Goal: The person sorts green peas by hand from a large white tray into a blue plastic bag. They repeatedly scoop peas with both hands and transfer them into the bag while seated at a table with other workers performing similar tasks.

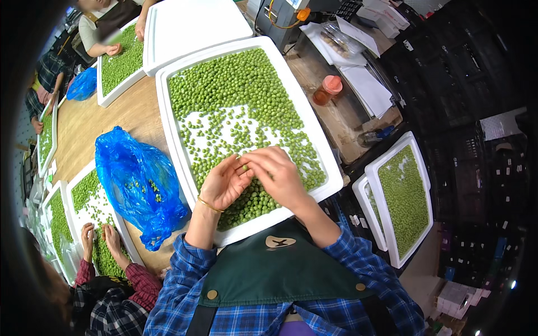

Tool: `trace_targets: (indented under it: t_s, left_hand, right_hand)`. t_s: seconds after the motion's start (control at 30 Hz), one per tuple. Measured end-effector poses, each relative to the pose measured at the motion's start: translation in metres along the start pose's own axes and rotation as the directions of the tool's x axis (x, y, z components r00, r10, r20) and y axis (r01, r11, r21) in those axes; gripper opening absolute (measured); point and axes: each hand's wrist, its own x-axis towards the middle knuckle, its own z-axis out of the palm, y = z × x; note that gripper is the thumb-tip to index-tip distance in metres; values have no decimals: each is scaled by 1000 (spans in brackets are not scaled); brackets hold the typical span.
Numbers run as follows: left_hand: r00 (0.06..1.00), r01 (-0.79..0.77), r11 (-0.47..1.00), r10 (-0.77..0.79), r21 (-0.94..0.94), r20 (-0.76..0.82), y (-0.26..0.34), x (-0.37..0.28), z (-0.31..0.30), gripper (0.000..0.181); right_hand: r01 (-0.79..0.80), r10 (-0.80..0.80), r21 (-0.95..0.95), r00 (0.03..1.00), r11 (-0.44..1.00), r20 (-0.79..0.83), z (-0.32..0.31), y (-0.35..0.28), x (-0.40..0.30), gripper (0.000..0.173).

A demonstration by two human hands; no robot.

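My left hand point(223, 184), palm turned up and fingers curled, is above the near half of a white foam tray point(338, 178). A single green pea point(245, 167) shows at its fingertips. My right hand point(277, 175) comes in from the other side, palm down, its fingers meeting those of the left; whether it also pinches something is hidden. Loose green peas point(235, 77) lie thick at the tray's far end and thinly spread across the middle. Another heap of peas point(252, 201) sits below my hands at the near edge.
Left of the tray is an open blue plastic bag point(138, 185) with some discoloured peas inside. Co-workers' hands point(110, 239) work over other pea trays at the left. At right are a red-lidded jar point(328, 90), papers point(365, 90) and stacked pea trays point(401, 201). A white foam lid or tray point(197, 29) lies beyond.
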Motion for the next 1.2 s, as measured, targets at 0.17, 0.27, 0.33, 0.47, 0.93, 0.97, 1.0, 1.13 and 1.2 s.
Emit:
trace_targets:
  t_s: [0.17, 0.27, 0.33, 0.47, 0.93, 0.97, 1.0, 1.13, 1.2]
  left_hand:
    - [996, -90, 994, 91, -67, 9, 35, -3, 4, 25]
    - [952, -304, 952, 305, 25, -40, 48, 13, 19, 24]
    - [936, -315, 948, 318, -45, 149, 56, 30, 0, 29]
    - [936, -304, 944, 321, -130, 143, 61, 30, -22, 28]
    - [888, -433, 899, 438, -67, 140, 67, 29, -29, 25]
    - [891, -433, 899, 437, -59, 123, 67, 30, -27, 25]
    - [892, -438, 898, 441, -48, 100, 66, 28, -26, 25]
    - [892, -450, 892, 451, -51, 12, 63, 24, -21, 26]
    - [885, -465, 884, 466, -49, 11, 64, 25, -26, 26]
  right_hand:
    - [-311, 297, -186, 949, 932, -101, -45, 40, -22, 16]
    - [-388, 366, -262, 922, 884, -130, -66, 55, -39, 22]
    - [-360, 344, -291, 933, 887, -106, -62, 58, -48, 24]
    - [-293, 302, -368, 953, 882, -34, -55, 58, -54, 31]
    - [-290, 341, -313, 932, 904, 122, -49, 65, -27, 38]
    - [-263, 321, -355, 940, 897, 116, -45, 77, -22, 39]
    - [-234, 300, -390, 947, 890, 115, -38, 85, -19, 41]
    - [-127, 251, -452, 941, 883, 226, -18, 91, -8, 42]
    - [-14, 201, -414, 889, 910, 411, -13, 74, -15, 41]
